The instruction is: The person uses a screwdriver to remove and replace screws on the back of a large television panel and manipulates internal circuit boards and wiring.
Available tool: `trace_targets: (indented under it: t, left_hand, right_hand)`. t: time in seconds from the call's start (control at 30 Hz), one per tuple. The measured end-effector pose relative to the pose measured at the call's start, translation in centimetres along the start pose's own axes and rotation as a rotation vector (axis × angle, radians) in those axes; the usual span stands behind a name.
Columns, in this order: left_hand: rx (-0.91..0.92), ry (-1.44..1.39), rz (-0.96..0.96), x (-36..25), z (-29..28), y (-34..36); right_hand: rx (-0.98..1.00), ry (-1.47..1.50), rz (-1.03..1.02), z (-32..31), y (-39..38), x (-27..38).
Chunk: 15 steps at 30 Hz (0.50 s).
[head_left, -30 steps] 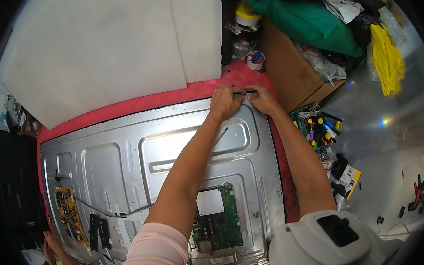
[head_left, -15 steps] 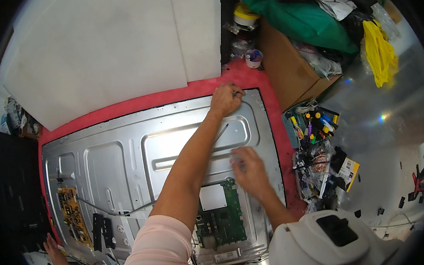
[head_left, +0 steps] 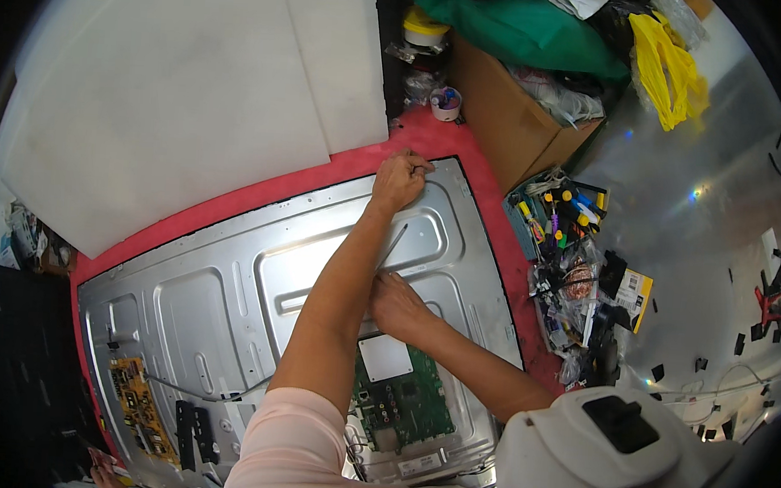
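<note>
A large silver back panel (head_left: pixel 222 225) of a flat screen lies before me. My left hand (head_left: pixel 401 178) is at its far edge near the right corner, fingers bent and pressed together; whatever they hold is too small to make out. Below, my right hand (head_left: pixel 396 307) reaches under my left forearm, its fingertips hidden behind it. Close to those fingers a thin metal rod (head_left: pixel 394 244), like a screwdriver shaft, lies slanted on the panel; its lower end is covered. A green circuit board (head_left: pixel 412 402) with a white plate (head_left: pixel 385 359) is mounted nearer to me.
A yellow-brown circuit board (head_left: pixel 142 408) sits at the panel's left. Red cloth (head_left: pixel 429 132) borders the panel. At right stand a tool tray (head_left: pixel 524 225) and a cardboard box (head_left: pixel 493 107). Another person's hand (head_left: pixel 109 481) shows at lower left. A white device (head_left: pixel 566 452) fills the lower right.
My right hand has moved left from the panel's open area to beneath my left forearm, beside the rod. My left hand stays at the far edge. The whole view has shifted slightly.
</note>
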State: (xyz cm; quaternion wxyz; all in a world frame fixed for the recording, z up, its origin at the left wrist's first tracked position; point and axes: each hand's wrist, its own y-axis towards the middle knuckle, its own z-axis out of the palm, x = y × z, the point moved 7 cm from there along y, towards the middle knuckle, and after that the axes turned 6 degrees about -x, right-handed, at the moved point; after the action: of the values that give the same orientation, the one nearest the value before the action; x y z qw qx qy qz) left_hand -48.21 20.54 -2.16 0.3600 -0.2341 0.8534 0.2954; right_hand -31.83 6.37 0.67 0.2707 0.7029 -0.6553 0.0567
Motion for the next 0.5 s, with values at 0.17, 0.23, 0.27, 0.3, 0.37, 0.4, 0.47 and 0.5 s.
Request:
trace_targets:
  t: [0.17,0.23,0.27,0.3,0.37,0.4,0.47,0.5]
  left_hand:
    - [-0.01,0.074,0.096,-1.0,-0.1,-0.2]
    - [-0.015,0.056,0.107,-0.5,-0.4,-0.4]
    - [-0.019,0.024,0.103,0.0,-0.4,-0.2]
    - [-0.019,-0.011,0.098,0.3,-0.4,0.0]
    - [0.006,-0.039,0.078,-0.5,0.1,0.1]
    - [0.03,-0.012,0.063,0.2,0.1,0.0]
    - [0.037,0.031,0.105,0.7,0.2,-0.1]
    - [-0.01,0.026,0.13,0.3,0.3,-0.2]
  right_hand:
    - [-0.013,-0.028,-0.031,0.1,-0.5,0.2]
    - [-0.042,-0.066,-0.067,-0.7,-0.8,1.3]
    - [-0.062,-0.076,-0.084,-1.1,-1.1,1.7]
    - [-0.08,-0.088,-0.097,-1.6,-1.6,2.0]
    - [-0.061,-0.108,-0.062,-3.6,-3.5,1.9]
    - [-0.049,-0.096,-0.031,-4.6,-4.1,2.1]
    - [-0.035,-0.066,0.025,-5.5,-6.0,1.6]
    - [-0.129,-0.026,0.086,-6.9,-7.1,1.2]
